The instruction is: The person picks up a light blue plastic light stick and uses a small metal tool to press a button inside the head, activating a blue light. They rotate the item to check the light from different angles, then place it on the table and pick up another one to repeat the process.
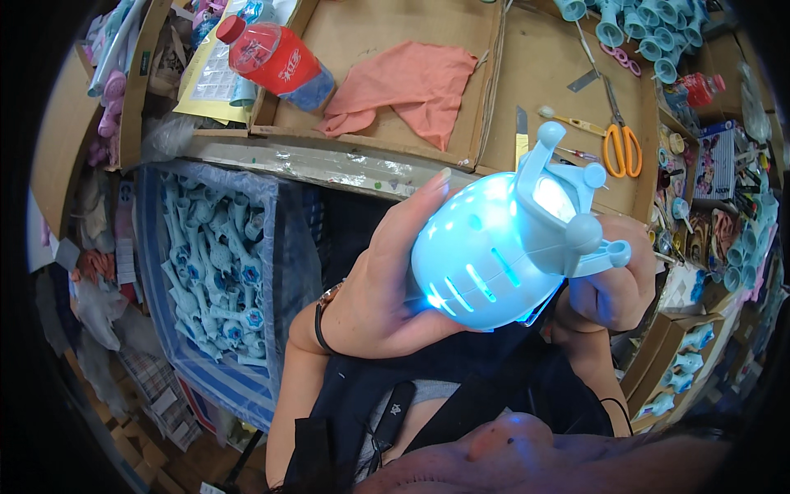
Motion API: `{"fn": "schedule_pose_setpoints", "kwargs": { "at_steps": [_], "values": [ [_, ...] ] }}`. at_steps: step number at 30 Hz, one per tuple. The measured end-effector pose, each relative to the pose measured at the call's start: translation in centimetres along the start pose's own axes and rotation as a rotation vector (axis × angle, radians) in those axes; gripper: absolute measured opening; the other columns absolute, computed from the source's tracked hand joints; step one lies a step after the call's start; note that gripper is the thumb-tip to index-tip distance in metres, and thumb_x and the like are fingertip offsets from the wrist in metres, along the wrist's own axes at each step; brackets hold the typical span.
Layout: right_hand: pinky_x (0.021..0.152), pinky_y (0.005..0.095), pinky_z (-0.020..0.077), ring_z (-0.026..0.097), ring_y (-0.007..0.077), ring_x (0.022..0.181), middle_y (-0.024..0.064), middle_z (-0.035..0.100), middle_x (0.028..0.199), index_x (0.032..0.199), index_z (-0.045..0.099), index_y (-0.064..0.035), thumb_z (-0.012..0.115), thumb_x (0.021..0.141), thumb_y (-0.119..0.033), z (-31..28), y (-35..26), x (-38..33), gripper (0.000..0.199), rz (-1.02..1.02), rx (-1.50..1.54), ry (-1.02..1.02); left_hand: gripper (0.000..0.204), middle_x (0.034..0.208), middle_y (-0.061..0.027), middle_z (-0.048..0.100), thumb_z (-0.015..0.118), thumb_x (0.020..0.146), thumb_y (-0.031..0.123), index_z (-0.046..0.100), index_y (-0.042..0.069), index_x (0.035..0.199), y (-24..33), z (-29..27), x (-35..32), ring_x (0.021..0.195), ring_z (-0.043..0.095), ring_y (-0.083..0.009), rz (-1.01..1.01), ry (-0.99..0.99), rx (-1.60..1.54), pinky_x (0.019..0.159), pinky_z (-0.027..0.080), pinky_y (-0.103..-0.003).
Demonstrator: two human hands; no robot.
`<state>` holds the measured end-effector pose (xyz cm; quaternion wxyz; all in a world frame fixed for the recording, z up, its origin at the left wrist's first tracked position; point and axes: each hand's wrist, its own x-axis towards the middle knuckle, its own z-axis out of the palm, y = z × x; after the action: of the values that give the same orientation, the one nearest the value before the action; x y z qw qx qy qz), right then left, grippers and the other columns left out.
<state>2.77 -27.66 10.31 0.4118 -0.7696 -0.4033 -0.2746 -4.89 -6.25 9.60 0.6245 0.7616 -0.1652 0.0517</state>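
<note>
A light-blue plastic light-up toy [477, 255], rounded with a crown of ball-tipped prongs at its upper right end, is held up in front of me. It glows blue-white through slots in its side and at the crown's opening. My left hand [387, 280] is wrapped round its left side, thumb and fingers on opposite sides of the body. Behind the crown, my right hand [617, 284] is curled closed against the toy. The toy partly covers its fingers, so what lies in them is hidden.
A blue-lined bin [271, 247] full of light-blue plastic parts stands at left. On the cardboard-lined bench lie a red-labelled bottle [280, 62], an orange cloth [411, 90], orange-handled scissors [621, 148] and a blade [521, 132]. More blue cone parts [650, 29] sit at far right.
</note>
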Motion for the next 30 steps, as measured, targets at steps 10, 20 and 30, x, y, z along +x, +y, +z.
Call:
{"fn": "schedule_pose_setpoints", "kwargs": {
  "at_steps": [10,20,30],
  "values": [
    [0.055,0.0303,0.0509,0.062,0.0251,0.065,0.0112,0.061,0.077,0.086,0.06,-0.0012,0.066,0.061,-0.009,-0.4,-0.4,0.6,0.027,0.021,0.068,-0.061,0.094,0.132,-0.0236,0.039,0.077,0.071,0.013,0.014,-0.001,0.14,0.1,0.2,-0.1,0.118,0.046,-0.0309,0.03,0.003,-0.022,0.098,0.035,-0.037],
    [0.055,0.0307,0.0518,0.062,0.0241,0.065,0.0091,0.06,0.075,0.082,0.059,-0.0024,0.068,0.06,-0.005,-0.3,-1.0,0.7,0.024,0.071,0.019,-0.051,0.092,0.132,-0.024,0.039,0.075,0.071,0.01,0.014,0.0,0.14,0.3,0.3,-0.3,0.118,0.046,-0.0321,0.017,0.004,-0.046,0.098,0.034,-0.038],
    [0.058,0.0312,0.0516,0.063,0.0246,0.067,0.0084,0.061,0.077,0.08,0.059,-0.0051,0.068,0.062,-0.006,-0.2,-1.1,0.3,0.021,0.125,0.067,-0.029,0.09,0.13,-0.0248,0.04,0.076,0.07,0.01,0.018,-0.001,0.138,0.0,0.5,-0.4,0.118,0.046,-0.0346,0.037,0.03,-0.09,0.099,0.033,-0.039]
  ]
}}
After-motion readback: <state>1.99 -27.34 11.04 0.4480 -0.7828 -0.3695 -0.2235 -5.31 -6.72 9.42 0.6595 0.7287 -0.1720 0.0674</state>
